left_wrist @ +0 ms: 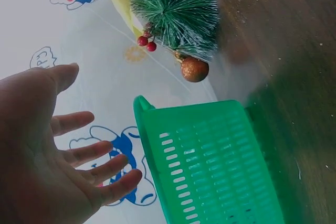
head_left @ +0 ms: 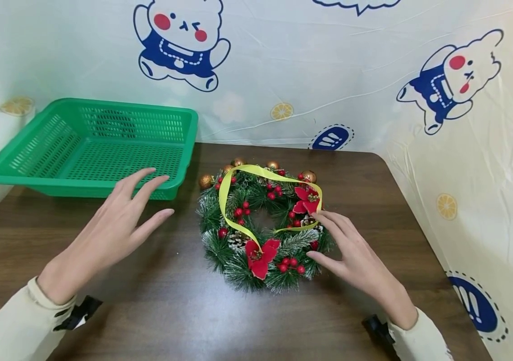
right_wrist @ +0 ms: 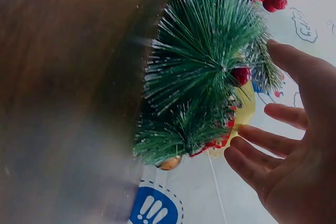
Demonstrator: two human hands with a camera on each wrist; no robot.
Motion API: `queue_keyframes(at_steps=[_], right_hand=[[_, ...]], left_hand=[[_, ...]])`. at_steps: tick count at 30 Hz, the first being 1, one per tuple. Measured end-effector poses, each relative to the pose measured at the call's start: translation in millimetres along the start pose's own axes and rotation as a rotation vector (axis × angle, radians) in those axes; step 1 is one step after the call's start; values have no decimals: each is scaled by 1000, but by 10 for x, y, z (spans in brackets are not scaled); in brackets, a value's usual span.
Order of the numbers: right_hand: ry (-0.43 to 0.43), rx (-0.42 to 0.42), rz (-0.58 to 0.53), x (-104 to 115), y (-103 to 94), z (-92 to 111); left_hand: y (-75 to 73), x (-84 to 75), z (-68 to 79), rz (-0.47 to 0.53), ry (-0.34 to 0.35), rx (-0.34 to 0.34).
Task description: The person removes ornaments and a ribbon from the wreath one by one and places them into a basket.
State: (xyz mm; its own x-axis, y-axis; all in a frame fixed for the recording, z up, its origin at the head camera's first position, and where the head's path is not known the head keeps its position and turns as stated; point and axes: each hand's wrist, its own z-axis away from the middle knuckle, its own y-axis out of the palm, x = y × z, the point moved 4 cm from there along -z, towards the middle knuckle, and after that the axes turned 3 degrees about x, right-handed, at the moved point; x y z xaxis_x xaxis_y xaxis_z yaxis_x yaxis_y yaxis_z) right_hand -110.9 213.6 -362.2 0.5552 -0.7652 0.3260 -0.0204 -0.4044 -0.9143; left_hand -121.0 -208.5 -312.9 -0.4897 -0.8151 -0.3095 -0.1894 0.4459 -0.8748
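A green Christmas wreath [head_left: 243, 273] lies flat on the table, dressed with red berries, red poinsettias [head_left: 260, 258], pine cones and gold baubles [head_left: 206, 181] along its far side. Across its top runs a loose loop of yellow ribbon [head_left: 225, 195]. My right hand [head_left: 357, 250] is at the wreath's right side, fingertips by the ribbon and a poinsettia, fingers spread and relaxed. In the right wrist view its fingers [right_wrist: 262, 140] reach beside the ribbon. My left hand [head_left: 112, 225] hovers left of the wreath, fingers apart, holding nothing, overlapping the basket's near edge in the head view.
A green plastic basket [head_left: 94, 190] with slotted walls stands at the back left of the brown wooden table [head_left: 171, 311]. Behind and to the right hangs a pale curtain [head_left: 256, 60] printed with cartoon bears. Black straps sit at both wrists.
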Motion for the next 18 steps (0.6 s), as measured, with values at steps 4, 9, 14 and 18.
queue_keyframes(at_steps=[4,9,14,18], right_hand=[[-17,18,-14,18,42,-12],[-44,21,-14,35,87,-28],[-62,9,-13,37,110,-27],[-77,-3,-8,27,118,-29]], left_hand=[[2,-22,-58,58,-6,14],[-17,-49,-141,221,-38,31],[-19,-84,-217,306,-62,45],[27,-99,-291,363,-88,76]])
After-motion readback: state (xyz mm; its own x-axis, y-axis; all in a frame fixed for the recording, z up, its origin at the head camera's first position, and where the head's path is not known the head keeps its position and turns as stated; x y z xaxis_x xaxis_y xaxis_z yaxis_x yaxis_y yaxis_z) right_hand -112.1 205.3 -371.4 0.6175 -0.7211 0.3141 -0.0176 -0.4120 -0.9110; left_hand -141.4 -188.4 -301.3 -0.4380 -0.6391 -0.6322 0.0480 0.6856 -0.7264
